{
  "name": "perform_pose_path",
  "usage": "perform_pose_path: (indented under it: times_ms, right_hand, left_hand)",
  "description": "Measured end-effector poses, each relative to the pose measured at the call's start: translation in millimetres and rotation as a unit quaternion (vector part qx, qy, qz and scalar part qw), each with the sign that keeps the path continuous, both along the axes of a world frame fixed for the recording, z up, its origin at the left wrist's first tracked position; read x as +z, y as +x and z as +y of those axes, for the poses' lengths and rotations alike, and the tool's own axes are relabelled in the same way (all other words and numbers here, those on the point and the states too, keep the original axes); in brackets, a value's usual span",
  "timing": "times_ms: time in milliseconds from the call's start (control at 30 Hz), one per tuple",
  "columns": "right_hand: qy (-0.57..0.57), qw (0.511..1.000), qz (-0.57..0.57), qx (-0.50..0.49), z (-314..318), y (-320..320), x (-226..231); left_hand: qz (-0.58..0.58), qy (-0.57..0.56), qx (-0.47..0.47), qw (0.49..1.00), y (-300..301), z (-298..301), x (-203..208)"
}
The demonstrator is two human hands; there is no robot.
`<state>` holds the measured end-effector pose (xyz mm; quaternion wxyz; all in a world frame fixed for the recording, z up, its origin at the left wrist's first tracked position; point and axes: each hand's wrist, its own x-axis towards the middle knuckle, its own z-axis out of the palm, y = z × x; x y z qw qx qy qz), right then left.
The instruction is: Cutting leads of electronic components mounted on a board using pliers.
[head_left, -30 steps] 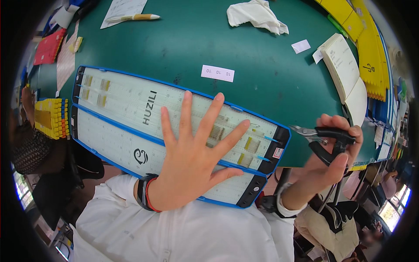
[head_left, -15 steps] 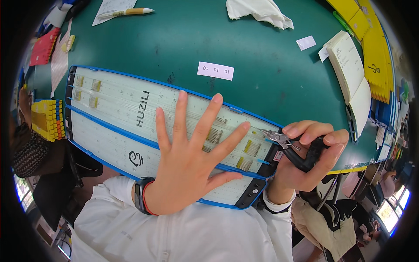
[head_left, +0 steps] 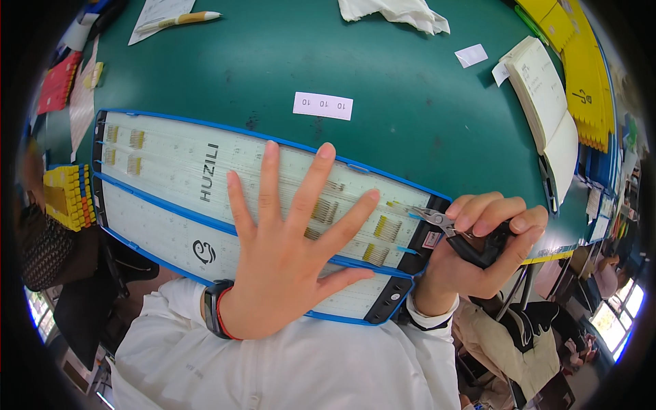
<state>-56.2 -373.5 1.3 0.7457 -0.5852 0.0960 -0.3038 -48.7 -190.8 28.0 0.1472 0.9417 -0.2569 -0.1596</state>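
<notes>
A long flat case [head_left: 164,236] with white panels and a blue rim lies slantwise before me. Fine strands run along its far half, with several small bunches of short yellowish and dark pieces [head_left: 387,228] at both ends. Across the case my left hand [head_left: 287,253] is spread flat, fingers apart and holding nothing; it hides part of the bunches. My right hand [head_left: 488,236] is wrapped round the black handles of small cutting pliers [head_left: 471,246]. Their metal jaws point left over the case's right end, close to the strands. What lies between the jaw tips is too small to tell.
A white paper slip [head_left: 323,106] lies beyond the case. Farther off are a white cloth [head_left: 396,14], a pen [head_left: 178,22] and a small paper piece [head_left: 471,56]. An open notebook [head_left: 540,96] and yellow cards [head_left: 588,89] are on the right; yellow blocks [head_left: 65,195] are on the left.
The view has shifted slightly, so the table items appear farther left. The pliers' handles look squeezed closer together. My left hand keeps its spread pose on the case.
</notes>
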Motion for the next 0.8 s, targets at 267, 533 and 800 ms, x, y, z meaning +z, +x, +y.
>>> perform_pose_path:
  times_ms: [267, 533, 800]
  right_hand:
    - [-0.006, 1.0, 0.013, 0.003, -0.1, -2.3, 1.2]
    - [-0.001, 1.0, 0.011, 0.012, 0.8, -2.2, 0.1]
    - [0.004, 1.0, 0.015, 0.026, -1.9, -2.6, 0.6]
  left_hand:
    - [-0.003, 0.005, -0.002, 1.0, -0.9, -0.6, -0.3]
    - [-0.004, 0.007, -0.001, 1.0, -1.0, -0.4, -0.5]
    - [-0.009, 0.011, -0.005, 1.0, -1.1, -1.8, -0.5]
